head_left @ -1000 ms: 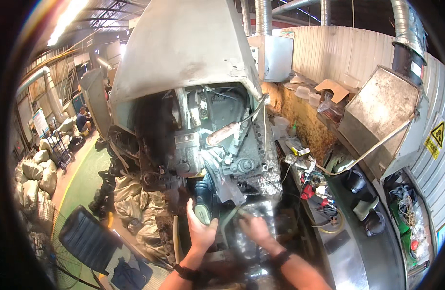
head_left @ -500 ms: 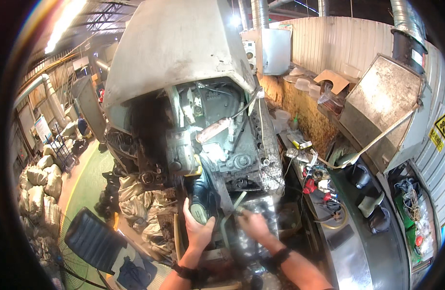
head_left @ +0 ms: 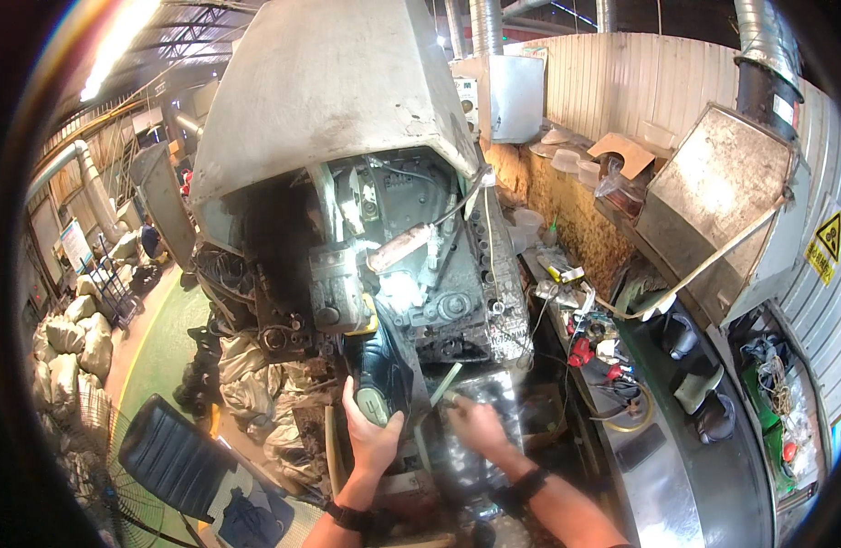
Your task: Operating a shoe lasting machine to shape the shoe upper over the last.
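A dark shoe with a pale green-grey patch at its near end points into the machine. My left hand is closed around that near end, the thumb on its right side. The shoe's far end meets a yellow-edged grey block in the machine. To the right, my right hand is closed, knuckles up, over a shiny metal plate. A pale rod slants up beside its fingertips. What these fingers hold, if anything, is hidden.
A big grey hood overhangs the machine. Along the right runs a bench with dark shoe pieces, red-handled tools and a hose. Left are a black chair, wire fan guard and stuffed sacks.
The view has shifted slightly. Both hands keep nearly the same places, the left on the shoe and the right beside the pale rod.
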Tool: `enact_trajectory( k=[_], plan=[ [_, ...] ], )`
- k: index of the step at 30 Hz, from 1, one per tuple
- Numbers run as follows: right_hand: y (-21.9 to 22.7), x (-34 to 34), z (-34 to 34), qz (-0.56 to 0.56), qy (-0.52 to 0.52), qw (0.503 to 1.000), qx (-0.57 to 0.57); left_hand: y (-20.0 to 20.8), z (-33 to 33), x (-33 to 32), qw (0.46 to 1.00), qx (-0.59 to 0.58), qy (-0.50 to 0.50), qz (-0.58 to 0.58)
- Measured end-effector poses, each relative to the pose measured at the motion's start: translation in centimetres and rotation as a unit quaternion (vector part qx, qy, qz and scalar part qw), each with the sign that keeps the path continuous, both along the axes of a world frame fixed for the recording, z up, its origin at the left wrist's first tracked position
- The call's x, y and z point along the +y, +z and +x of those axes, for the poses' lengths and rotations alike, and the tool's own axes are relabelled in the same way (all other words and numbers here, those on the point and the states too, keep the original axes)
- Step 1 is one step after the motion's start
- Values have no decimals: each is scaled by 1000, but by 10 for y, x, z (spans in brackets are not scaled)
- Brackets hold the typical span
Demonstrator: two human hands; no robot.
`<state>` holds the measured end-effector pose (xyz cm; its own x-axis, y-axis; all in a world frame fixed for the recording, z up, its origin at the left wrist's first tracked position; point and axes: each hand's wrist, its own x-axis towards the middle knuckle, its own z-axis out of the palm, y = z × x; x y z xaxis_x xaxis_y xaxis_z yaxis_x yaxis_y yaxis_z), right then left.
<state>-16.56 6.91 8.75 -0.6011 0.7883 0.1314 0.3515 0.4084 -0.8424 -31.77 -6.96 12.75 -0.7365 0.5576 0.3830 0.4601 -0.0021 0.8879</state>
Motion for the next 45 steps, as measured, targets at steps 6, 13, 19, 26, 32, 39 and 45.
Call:
enact_trajectory(
  k=[6,13,19,26,32,39,45],
  plan=[
    [-1,1,-1,4,1,1000,-13,1,-1,-1,1000,-2,-4,-10],
    [-7,1,-2,8,-12,1000,4,-3,1,-1,999,38,10,-8],
    [-13,3,-3,108,-27,994,-10,3,-22,-27,999,-16,8,35],
    [-19,6,-7,128,-39,990,-44,16,-47,-40,987,156,14,-43],
    [-14,4,-6,152,-39,986,-65,25,-56,-45,962,262,-6,-82],
    [52,-59,-28,-90,93,991,-38,15,-80,-48,987,120,-104,-13],
    [66,-120,-84,114,36,987,-105,-6,-92,-46,986,-113,-107,67]
  ],
)
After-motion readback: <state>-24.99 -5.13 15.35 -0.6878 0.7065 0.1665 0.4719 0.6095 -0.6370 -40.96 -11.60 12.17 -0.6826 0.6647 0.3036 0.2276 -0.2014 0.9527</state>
